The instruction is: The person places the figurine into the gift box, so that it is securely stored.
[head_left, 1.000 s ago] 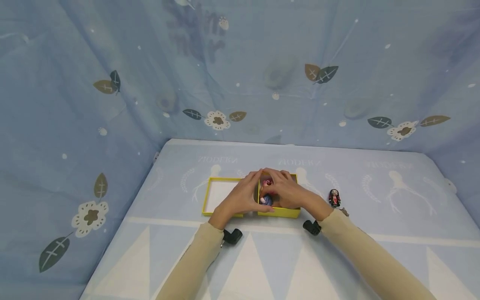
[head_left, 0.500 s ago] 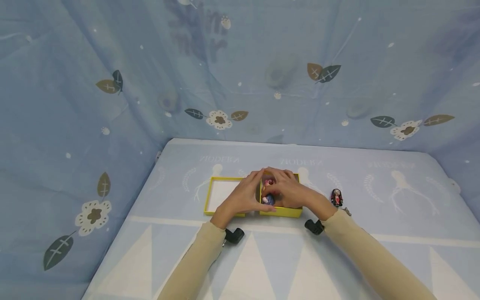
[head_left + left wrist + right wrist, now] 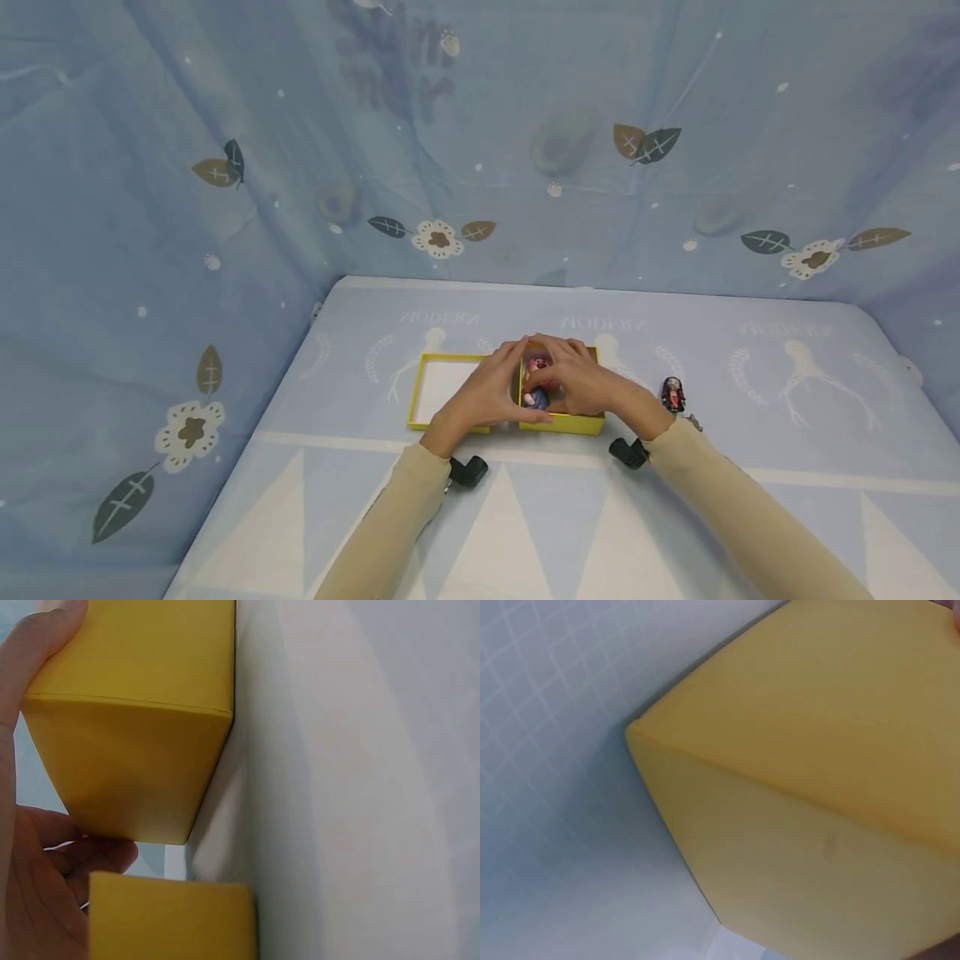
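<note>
A yellow box (image 3: 562, 425) stands uncovered on the table with small toy figurines inside. My left hand (image 3: 487, 387) grips its left end, thumb along the near side and fingers at the far side. The left wrist view shows that thumb and those fingers spanning the box (image 3: 142, 765). Reaching into the box, my right hand (image 3: 583, 385) pinches a pink-haired figurine (image 3: 538, 365) between thumb and fingers. A blue-haired figurine (image 3: 536, 399) lies just nearer, below the thumb. The right wrist view is filled mostly by the box's outer walls (image 3: 795, 780).
The yellow-rimmed lid (image 3: 444, 390) lies inner side up, left of the box. To the right, a dark-haired figurine in red and black (image 3: 672, 395) rests on the table, with a small grey-brown item (image 3: 694, 422) beside it, partly behind the right sleeve. A patterned blue curtain hangs behind.
The right thumb shifts slightly over the pink-haired figurine. Both hands otherwise keep their places at the box; the whole view has drifted a little.
</note>
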### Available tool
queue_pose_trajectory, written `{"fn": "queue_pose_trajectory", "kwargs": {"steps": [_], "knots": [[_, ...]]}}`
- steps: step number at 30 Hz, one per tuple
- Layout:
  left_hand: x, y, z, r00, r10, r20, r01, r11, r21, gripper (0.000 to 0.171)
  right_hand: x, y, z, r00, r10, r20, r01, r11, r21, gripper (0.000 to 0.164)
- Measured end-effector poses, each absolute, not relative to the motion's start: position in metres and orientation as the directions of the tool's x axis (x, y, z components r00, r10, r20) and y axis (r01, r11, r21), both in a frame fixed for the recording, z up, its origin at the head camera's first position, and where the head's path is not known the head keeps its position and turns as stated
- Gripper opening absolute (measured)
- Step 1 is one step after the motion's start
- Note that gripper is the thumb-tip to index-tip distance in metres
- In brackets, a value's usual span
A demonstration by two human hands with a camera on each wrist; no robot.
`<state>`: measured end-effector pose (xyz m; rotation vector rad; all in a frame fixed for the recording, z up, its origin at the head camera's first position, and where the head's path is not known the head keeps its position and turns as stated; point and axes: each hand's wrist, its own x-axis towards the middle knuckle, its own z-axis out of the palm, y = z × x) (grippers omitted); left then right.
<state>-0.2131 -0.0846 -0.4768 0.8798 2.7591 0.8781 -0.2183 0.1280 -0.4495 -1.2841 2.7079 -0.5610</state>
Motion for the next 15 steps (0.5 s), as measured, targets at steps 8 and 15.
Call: {"fn": "queue_pose_trajectory", "kwargs": {"steps": [8,15], "knots": [[-0.212,-0.084,-0.475,-0.826,0.562,0.049,0.492,0.676,0.548,0.125,-0.219,0.141,-0.439,-0.666,-0.733,0.136,-0.72,0.585,-0.374,0.043],[-0.213,-0.084,-0.474,-0.838,0.544,0.038,0.468,0.683,0.561,0.127,-0.213,0.167,-0.425,-0.686,-0.696,0.214,-0.71,0.576,-0.405,0.054]]}}
